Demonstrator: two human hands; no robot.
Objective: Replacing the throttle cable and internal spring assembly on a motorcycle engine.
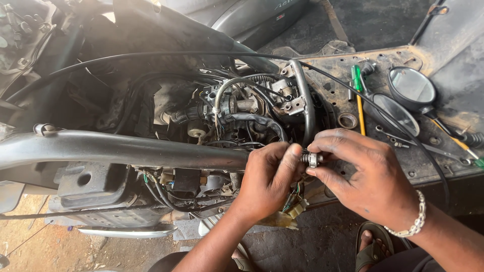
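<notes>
Two hands, left hand and right hand, pinch a small threaded metal fitting between closed fingertips beside the stripped scooter frame; light, rigid, probably greasy, it is best gripped by its nut flats.

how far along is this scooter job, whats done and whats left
Done: the body panels look stripped off, leaving the frame tube, carburettor and hoses bare; two mirrors lie on the footboard beside a green-handled screwdriver. In hand: the left hand and right hand pinch a small threaded metal fitting between them. Left: that fitting is not mounted, and wire connectors hang loose below.
</notes>
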